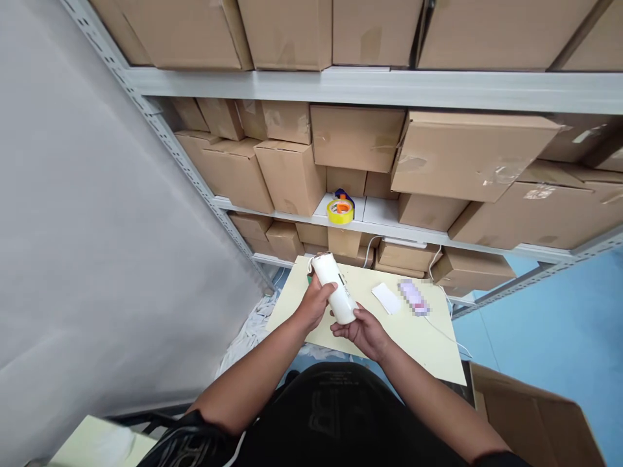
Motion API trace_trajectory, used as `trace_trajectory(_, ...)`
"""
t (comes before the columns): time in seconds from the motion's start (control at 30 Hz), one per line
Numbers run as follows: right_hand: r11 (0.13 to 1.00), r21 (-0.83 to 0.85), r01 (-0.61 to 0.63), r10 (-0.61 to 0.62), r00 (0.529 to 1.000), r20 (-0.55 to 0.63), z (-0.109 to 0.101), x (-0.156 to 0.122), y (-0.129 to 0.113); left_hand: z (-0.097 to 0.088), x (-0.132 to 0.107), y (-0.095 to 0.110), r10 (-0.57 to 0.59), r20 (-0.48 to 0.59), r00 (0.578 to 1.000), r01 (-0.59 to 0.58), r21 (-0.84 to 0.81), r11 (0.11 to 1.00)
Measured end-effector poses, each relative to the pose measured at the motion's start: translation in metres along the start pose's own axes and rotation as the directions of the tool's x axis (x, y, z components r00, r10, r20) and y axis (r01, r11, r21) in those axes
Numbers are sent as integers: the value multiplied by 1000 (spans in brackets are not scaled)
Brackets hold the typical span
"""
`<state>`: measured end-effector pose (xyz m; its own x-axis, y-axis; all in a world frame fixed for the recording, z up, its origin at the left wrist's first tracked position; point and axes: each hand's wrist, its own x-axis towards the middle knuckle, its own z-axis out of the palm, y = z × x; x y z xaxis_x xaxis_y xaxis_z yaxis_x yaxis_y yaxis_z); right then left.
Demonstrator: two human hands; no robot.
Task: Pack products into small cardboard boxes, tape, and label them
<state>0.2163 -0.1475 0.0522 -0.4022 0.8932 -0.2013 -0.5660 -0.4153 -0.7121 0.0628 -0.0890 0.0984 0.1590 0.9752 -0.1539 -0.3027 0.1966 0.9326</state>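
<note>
The white cylinder (335,288) is held tilted over the near part of the pale yellow table (287,311), its capped, looped end far and to the left, its plain end near and to the right, with dark print along the side. The left hand (313,305) grips the body from the left, thumb laid across the upper face; the right hand (366,332) steadies the near end, thumb against the edge and fingers curled beneath, partly hidden. For good handling, I would judge, the left hand should carry the weight while the right guides lightly, since a smooth, rounded side would likely slip or roll if both eased at once. Thumbs are best placed off the print so that it stays readable. Just right of the cylinder, apart from it, lies a white card-like piece (386,298), and farther right a blurred lilac item (413,297) beside a white cable; swinging the near end that way low over the top could knock them. On the far shelf, a tape dispenser (341,209) sits well apart from both hands.
</note>
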Motion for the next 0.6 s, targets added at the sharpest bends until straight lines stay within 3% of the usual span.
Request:
trace_trajectory(0.1, 980, -142, 137, -154, 982, -113, 6, 8, 6, -5, 4, 2, 8, 21, 1000, -10, 71, 997)
trace_trajectory(0.2, 920, -294, 260, -333, 913, -234, 11, 19, 15, -11, 10, 5, 30, 38, 999, -34, 108, 994)
trace_trajectory(0.27, 934, -238, 264, -322, 913, -251, 17, 25, 22, -17, 15, 8, 28, 56, 998, -34, 116, 993)
trace_trajectory(0.37, 981, -65, 182, -191, 962, -195, 30, 31, 28, -30, 21, 18, -12, 127, 992, -6, 137, 991)
trace_trajectory(0.43, 983, -54, 177, -184, 963, -198, 41, 35, 30, -41, 25, 25, -26, 179, 984, 0, 144, 990)
trace_trajectory(0.5, 960, -153, 235, -270, 921, -279, 50, 40, 33, -52, 28, 30, -4, 195, 981, -25, 144, 989)
trace_trajectory(0.6, 856, -429, 288, -470, 778, -417, 56, 50, 43, -67, 32, 31, 23, 196, 980, -42, 95, 995)
